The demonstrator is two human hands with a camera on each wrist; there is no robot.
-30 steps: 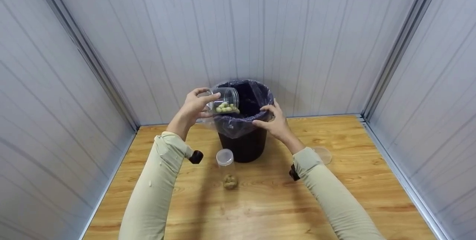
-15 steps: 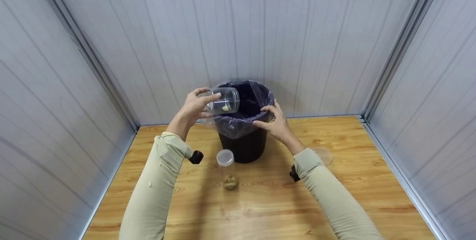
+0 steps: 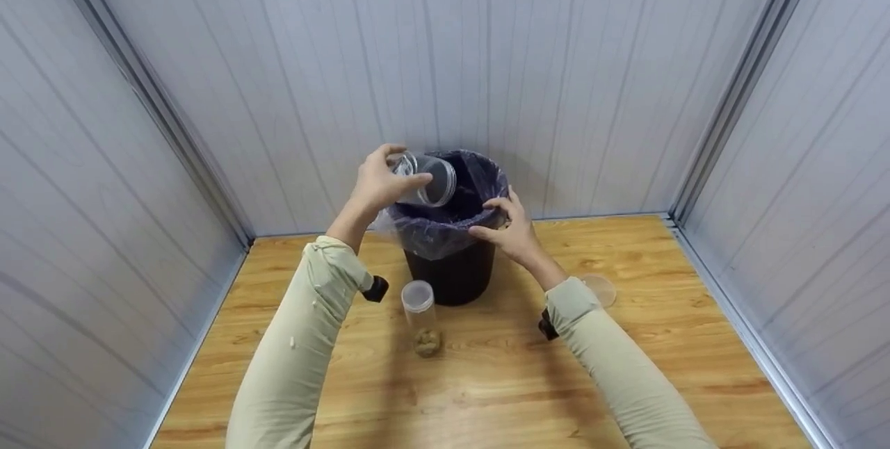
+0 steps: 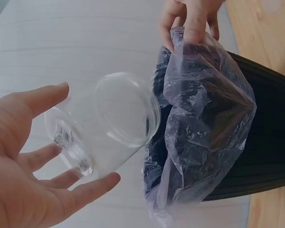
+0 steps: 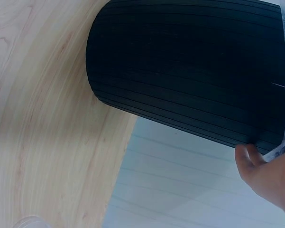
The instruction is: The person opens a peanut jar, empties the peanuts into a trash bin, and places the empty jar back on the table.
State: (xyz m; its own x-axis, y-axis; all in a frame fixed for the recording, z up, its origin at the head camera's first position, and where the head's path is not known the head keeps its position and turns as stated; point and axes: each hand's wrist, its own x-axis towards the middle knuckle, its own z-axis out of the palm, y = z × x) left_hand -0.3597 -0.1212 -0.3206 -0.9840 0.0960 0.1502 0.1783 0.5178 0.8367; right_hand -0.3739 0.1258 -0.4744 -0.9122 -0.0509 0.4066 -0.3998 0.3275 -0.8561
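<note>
My left hand [image 3: 379,183] holds a clear plastic jar [image 3: 442,185] tipped on its side, its mouth over the left part of the black trash bin [image 3: 452,276]. In the left wrist view nothing shows inside the jar [image 4: 118,111]; a barcode label is on its base. A thin, translucent purple bag [image 3: 438,237] lines the bin and folds over its rim. My right hand [image 3: 518,230] grips the rim and bag on the right side, the thumb outside at the front. What lies deep in the bin is hidden.
On the wooden floor [image 3: 487,379], a tall clear jar [image 3: 419,317] with brownish pieces at its bottom stands before the bin. A round clear lid [image 3: 599,290] lies right of it. Panel walls [image 3: 445,53] rise behind and at both sides.
The green-yellow pieces in the held jar have gone out toward the bin. My left hand has moved slightly right and tipped the jar further. My right hand keeps its hold on the rim.
</note>
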